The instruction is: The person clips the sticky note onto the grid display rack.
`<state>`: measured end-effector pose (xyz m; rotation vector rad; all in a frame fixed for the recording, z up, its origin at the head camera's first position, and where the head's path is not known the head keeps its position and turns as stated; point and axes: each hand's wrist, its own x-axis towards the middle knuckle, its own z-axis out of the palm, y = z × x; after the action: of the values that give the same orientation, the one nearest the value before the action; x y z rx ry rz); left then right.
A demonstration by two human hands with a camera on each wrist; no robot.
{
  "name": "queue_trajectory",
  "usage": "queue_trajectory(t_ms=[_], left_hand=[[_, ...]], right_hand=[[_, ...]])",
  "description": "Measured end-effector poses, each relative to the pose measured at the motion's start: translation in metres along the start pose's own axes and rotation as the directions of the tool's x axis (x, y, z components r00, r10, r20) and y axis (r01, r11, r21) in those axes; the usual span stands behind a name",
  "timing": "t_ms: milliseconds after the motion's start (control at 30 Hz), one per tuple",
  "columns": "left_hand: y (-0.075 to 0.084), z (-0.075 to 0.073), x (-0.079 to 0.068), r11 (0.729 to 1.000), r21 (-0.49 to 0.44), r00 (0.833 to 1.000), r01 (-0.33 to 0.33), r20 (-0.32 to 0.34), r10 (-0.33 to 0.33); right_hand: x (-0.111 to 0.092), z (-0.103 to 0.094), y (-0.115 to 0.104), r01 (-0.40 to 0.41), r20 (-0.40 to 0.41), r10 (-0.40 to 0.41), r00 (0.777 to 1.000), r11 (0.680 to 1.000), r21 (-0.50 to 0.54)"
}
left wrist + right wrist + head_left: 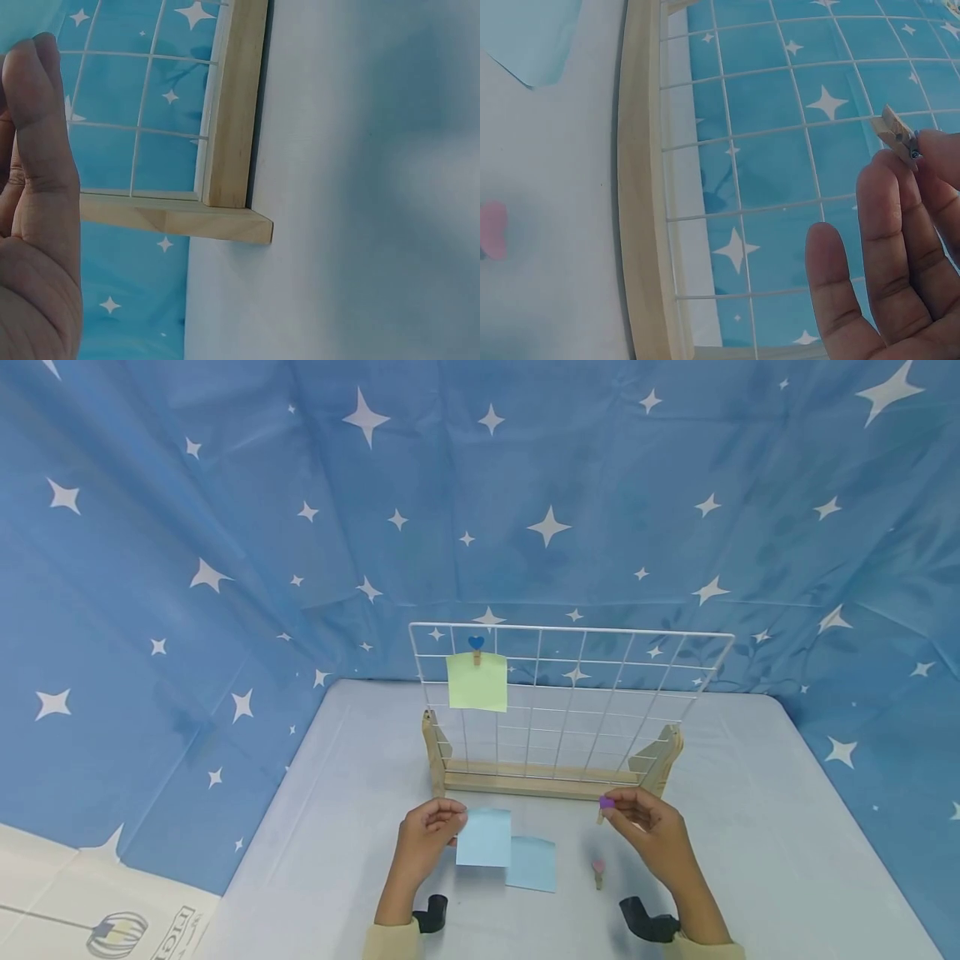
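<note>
Here, left hand [429, 839] pinching a blue note [483, 837], right hand [651, 833] at the note's three o'clock pinching a purple clothespin [607, 802], rack [525, 785] toward one o'clock.

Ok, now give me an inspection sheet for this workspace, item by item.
Surface: pale tabletop.
Job's things: white wire grid on a wooden stand; yellow-green note at its upper left with a blue heart clip; loose blue note and pink clip lying in front.
Clutter: nothing seen.
Hands: left hand pinches the raised blue note by its left edge; right hand pinches a purple clip in its fingers; black fittings at both wrists.
Cables: nothing seen.
Surroundings: blue star-patterned backdrop behind and to both sides.
</note>
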<state>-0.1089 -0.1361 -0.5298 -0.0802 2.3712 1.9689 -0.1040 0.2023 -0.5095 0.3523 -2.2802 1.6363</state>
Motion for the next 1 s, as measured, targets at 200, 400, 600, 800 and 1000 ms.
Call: queue_trajectory(t_ms=[200,400,600,800,1000], left_hand=[[0.007,0.0,-0.001,1.0,-0.005,1.0,-0.002,0.005,0.002],[0.01,0.001,-0.002,1.0,-0.006,1.0,0.0,0.018,0.0],[0.012,0.001,-0.003,1.0,-0.008,1.0,-0.016,0.019,0.016],[0.012,0.001,-0.003,0.999,-0.017,0.999,-0.028,0.025,0.028],[0.012,0.001,-0.003,1.0,-0.011,0.999,-0.029,0.02,0.029]], right_hand=[[0.003,0.0,0.0,0.024,-0.007,-0.024,1.0,1.0,-0.008],[0.003,0.0,0.0,0.006,-0.003,-0.006,1.0,1.0,-0.016],[0.005,0.001,0.0,0.008,-0.027,-0.009,1.0,0.998,-0.058],[0.007,0.0,-0.003,-0.02,-0.044,0.017,0.999,0.997,-0.08],[0.009,-0.001,-0.006,-0.021,-0.035,0.018,0.999,0.995,-0.094]])
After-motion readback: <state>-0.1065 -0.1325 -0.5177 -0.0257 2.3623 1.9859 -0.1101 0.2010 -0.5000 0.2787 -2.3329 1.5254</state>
